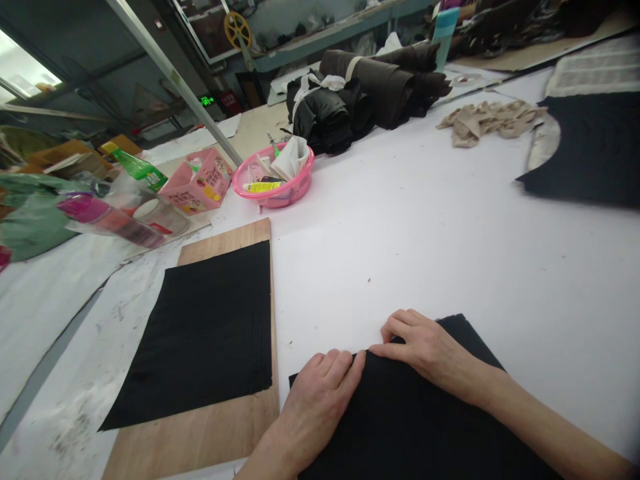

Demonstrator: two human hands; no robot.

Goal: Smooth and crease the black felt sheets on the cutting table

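Note:
A black sheet (415,420) lies on the white table at the bottom centre. My left hand (325,393) rests on its far edge, fingers bent and pressed together along the edge. Close beside it on the right, my right hand (423,347) pinches the same far edge, its fingers curled over it and the thumb towards my left hand. Whether one layer or several are in the fingers cannot be made out. To the left, a stack of black pieces (210,327) lies on a wooden board (200,433).
A pink basket (275,193) with small items stands beyond the board, beside a pink box (200,183) and bottles. Dark rolls (370,87) lie at the back. A beige cloth (480,123) and a dark curved piece (595,150) are at the right of the white table (400,247).

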